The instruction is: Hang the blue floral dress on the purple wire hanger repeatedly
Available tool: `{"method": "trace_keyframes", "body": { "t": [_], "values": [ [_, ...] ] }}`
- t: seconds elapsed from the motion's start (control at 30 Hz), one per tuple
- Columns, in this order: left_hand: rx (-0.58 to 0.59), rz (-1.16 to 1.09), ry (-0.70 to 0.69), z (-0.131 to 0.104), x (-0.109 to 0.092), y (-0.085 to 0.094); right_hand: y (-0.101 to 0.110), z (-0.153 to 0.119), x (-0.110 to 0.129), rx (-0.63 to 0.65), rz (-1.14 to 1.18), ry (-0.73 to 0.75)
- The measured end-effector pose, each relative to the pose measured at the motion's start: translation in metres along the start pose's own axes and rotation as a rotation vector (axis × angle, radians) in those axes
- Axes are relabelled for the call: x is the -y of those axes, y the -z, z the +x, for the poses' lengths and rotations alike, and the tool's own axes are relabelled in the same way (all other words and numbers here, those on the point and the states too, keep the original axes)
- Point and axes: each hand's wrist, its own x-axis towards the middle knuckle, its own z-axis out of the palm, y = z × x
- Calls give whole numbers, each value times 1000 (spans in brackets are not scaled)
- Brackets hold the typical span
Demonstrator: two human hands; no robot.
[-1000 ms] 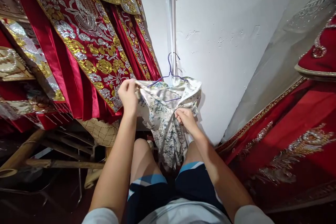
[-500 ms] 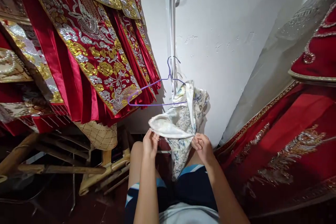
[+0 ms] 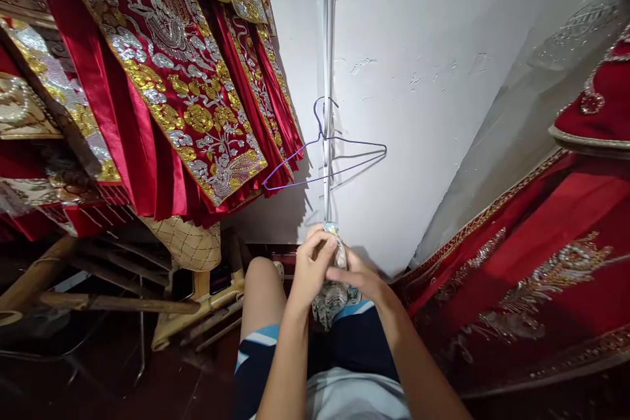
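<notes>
A pale, patterned garment (image 3: 329, 307) is held low in front of the body, close to the wall, bunched into a narrow bundle between the two hands. It is gripped near its top by the left hand (image 3: 311, 266), whose thumb and fingers are closed on the cloth. At the bundle's three o'clock side the cloth is touched by the right hand (image 3: 363, 275); one digit is stretched across the front, while the other fingers are partly hidden behind the fabric, so whether that hand is closed cannot be told. The lower folds are hung at six o'clock from the hands, over dark shorts (image 3: 364, 335) edged in blue and white.

At twelve o'clock from the hands, a bare purple wire hanger (image 3: 325, 180) is suspended before a white wall (image 3: 418, 111), crossed by a narrow upright strip (image 3: 329, 46). What its hook is caught on cannot be made out. Its eight o'clock corner is seen against the hem of a red costume (image 3: 187, 98), covered in gold and silver decoration, at ten o'clock from the hands. Beige quilted cloth (image 3: 189, 243) is seen at nine o'clock, with a bamboo pole (image 3: 123, 303) placed slightly lower. At three o'clock, red embroidered fabric (image 3: 566, 230) is hung.
</notes>
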Motion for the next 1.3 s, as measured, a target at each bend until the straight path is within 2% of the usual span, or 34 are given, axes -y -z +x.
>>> {"method": "trace_keyframes", "body": {
  "t": [0.1,0.17,0.2,0.27,0.33,0.37,0.43,0.5,0.57,0.63,0.73,0.83,0.93,1.03,1.1,1.2,1.23,1.3],
  "values": [
    [-144,149,-71,2,6,17,-14,17,13,63,-17,-8],
    [-137,179,-61,3,11,33,-11,29,25,82,-62,-36],
    [-78,173,-26,2,13,41,-6,34,32,91,-84,-35],
    [155,158,101,-2,16,55,7,47,50,50,-113,34],
    [417,199,243,-7,17,66,22,63,69,-87,-98,160],
    [509,245,292,-10,17,72,30,73,76,-174,-59,213],
    [587,371,339,-12,15,84,42,94,83,-346,38,274],
    [570,521,352,-10,13,99,53,115,79,-439,62,265],
    [539,688,343,-3,13,116,62,130,67,-419,-51,216],
    [494,863,269,8,15,134,71,135,54,-369,-223,194],
    [379,1041,98,30,20,160,84,123,45,-385,-405,251],
    [266,1064,-10,53,16,174,93,102,53,-417,-454,298],
    [242,998,-152,73,-2,170,97,88,66,-437,-475,313],
    [191,896,-273,92,-25,150,90,83,74,-382,-450,285],
    [101,841,-319,106,-35,134,79,82,74,-312,-413,271],
    [-86,823,-364,130,-39,116,61,79,73,-222,-351,273],
    [-118,821,-370,137,-38,112,57,78,73,-197,-335,268],
    [-98,813,-385,149,-33,110,53,74,73,-164,-332,261]
  ]
}}
